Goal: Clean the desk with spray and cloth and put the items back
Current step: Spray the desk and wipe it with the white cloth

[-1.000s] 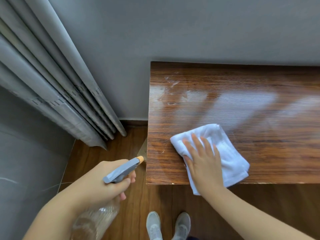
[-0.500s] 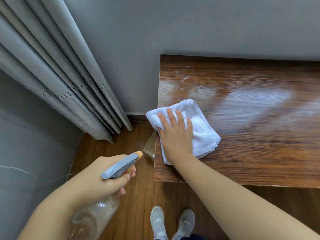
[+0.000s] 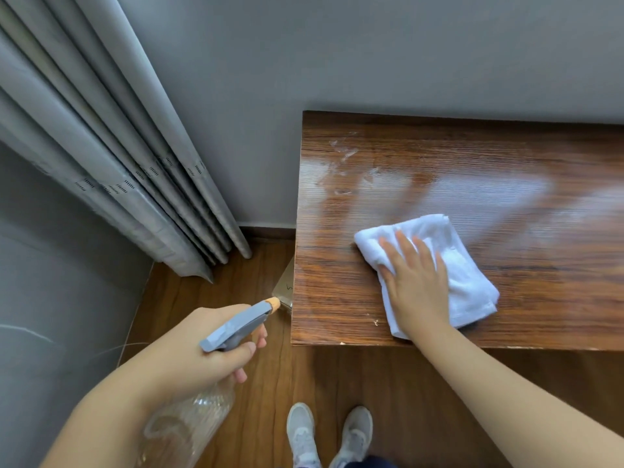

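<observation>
A folded white cloth (image 3: 466, 265) lies on the brown wooden desk (image 3: 439, 163), toward its front left. My right hand (image 3: 413, 285) presses flat on the cloth with its fingers spread and straight. To the left of the desk, over the floor, my left hand (image 3: 199, 352) grips a clear spray bottle (image 3: 182, 430) by its neck. The bottle's grey trigger head (image 3: 236, 329) has an orange nozzle that points toward the desk's left edge. White smears show on the desk's far left part.
Grey pleated curtains (image 3: 111, 157) hang at the left, against a grey wall (image 3: 371, 49). A wooden floor (image 3: 270, 383) lies below, with my two grey shoes (image 3: 329, 434) near the desk's front edge. A pale object (image 3: 285, 285) sits on the floor by the desk's left side.
My right hand slid the cloth from the desk's front to its left edge, then back to the right and toward the front. My left hand kept holding the spray bottle.
</observation>
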Demonstrator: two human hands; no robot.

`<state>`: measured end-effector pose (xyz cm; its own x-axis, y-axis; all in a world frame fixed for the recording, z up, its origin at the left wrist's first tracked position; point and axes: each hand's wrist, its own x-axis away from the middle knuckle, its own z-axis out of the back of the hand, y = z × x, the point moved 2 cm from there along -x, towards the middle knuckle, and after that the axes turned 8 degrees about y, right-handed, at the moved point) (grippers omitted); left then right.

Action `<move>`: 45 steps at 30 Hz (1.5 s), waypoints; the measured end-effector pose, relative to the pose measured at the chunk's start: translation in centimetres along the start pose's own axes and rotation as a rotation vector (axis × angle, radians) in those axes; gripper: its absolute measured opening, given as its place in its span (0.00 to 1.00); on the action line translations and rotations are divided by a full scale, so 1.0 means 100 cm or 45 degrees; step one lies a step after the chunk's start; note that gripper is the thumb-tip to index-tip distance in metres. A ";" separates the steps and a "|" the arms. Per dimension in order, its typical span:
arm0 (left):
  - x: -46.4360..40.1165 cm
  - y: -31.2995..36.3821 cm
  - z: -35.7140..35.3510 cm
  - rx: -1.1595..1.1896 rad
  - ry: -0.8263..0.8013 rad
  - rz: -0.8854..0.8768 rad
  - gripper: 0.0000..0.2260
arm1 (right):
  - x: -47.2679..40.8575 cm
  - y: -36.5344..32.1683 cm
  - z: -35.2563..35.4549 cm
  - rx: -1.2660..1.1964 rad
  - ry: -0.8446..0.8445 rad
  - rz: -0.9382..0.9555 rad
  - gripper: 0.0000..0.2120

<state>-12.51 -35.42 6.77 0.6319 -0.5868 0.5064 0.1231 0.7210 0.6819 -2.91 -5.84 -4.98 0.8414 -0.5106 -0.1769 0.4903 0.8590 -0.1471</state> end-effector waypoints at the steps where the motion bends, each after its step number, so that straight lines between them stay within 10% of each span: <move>1: -0.001 0.000 -0.001 -0.002 -0.008 0.002 0.08 | 0.008 -0.003 -0.001 0.009 0.003 0.014 0.23; 15: -0.011 -0.009 0.006 -0.022 -0.023 0.038 0.07 | -0.015 -0.119 -0.021 -0.029 -0.001 0.301 0.23; 45: -0.022 0.021 -0.025 -0.095 -0.260 -0.061 0.04 | 0.024 0.011 0.005 0.017 0.040 0.140 0.22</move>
<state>-11.72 -31.71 5.77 0.4570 -0.6778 0.5760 0.2101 0.7115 0.6706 -0.20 -6.09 -5.07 0.8830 -0.4139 -0.2215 0.3985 0.9103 -0.1124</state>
